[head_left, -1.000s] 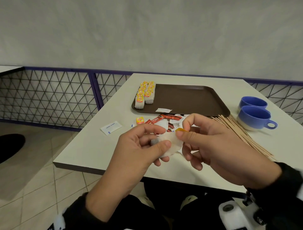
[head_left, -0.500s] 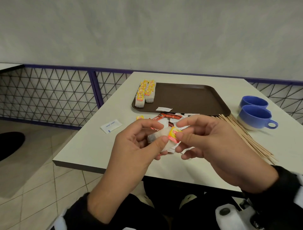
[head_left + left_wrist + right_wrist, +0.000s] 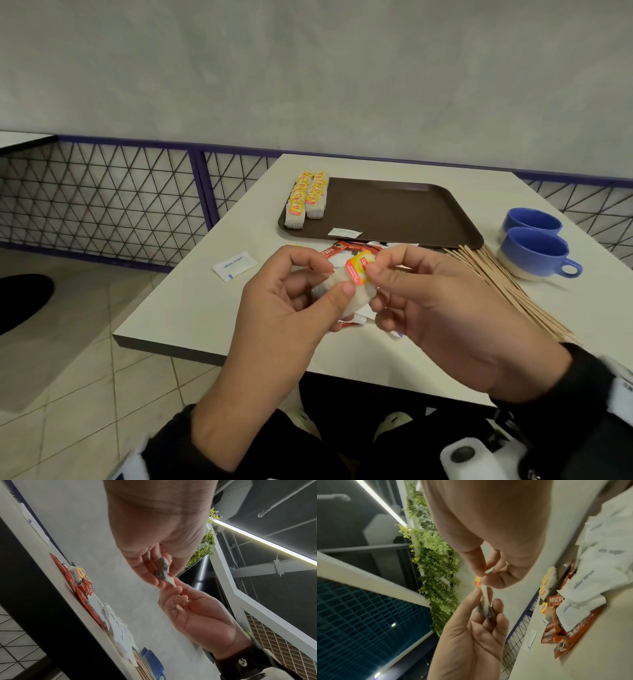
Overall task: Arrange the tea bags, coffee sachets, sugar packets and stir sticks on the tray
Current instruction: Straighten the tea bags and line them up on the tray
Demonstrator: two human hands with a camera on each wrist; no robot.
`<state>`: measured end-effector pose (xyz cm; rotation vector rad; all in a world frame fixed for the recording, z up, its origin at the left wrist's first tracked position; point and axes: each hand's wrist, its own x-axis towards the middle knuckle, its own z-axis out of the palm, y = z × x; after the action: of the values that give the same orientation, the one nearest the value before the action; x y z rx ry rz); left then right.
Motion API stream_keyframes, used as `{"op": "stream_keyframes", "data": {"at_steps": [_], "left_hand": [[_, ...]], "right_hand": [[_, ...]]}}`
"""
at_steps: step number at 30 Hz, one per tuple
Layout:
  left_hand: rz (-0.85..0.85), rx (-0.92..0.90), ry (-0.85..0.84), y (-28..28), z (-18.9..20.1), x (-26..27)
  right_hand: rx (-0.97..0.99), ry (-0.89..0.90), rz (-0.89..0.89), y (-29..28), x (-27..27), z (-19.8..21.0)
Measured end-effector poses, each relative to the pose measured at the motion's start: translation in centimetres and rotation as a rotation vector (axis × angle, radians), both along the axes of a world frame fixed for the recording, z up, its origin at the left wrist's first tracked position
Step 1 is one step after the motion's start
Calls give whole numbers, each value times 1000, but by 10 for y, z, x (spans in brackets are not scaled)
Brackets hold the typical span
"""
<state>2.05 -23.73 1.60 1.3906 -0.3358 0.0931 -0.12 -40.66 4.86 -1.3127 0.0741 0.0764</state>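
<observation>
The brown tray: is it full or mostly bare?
Mostly bare. The tray holds only two rows of tea bags at its left end and one sugar packet near the front rim.

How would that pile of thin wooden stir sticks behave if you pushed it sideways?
The thin wooden stir sticks lie loose and fanned on the white table, so they would probably scatter rather than slide together. They look flat, so rolling seems unlikely. Being so slender, they are likely light and easy to snap.
</observation>
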Motion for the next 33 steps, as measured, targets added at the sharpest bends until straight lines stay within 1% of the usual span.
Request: {"op": "stream_keyframes", "data": {"at_steps": [3,6,9,13,17,25,33], "left_hand": [[38,-1,-37,1,-2,1],[34,55,-85,2,-2,0],[21,78,-87,2,-3,0],[40,98,-98,1,-7,5],[42,82,-82,0,-10,8],[28,138,-88,2,-8,7],[18,89,-88,6,-9,11]], "right_hand": [[-94,-121,-92,2,1,-1],[-221,-225,-145,1,1,-2],[-373,-333,-137,2,0,-3],[-447,-443,-122,2,0,-5],[-460,-481,-130,4,0,-5],[-540,-503,-155,2,4,-6],[-729,-577,-98,1,16,-1]]}}
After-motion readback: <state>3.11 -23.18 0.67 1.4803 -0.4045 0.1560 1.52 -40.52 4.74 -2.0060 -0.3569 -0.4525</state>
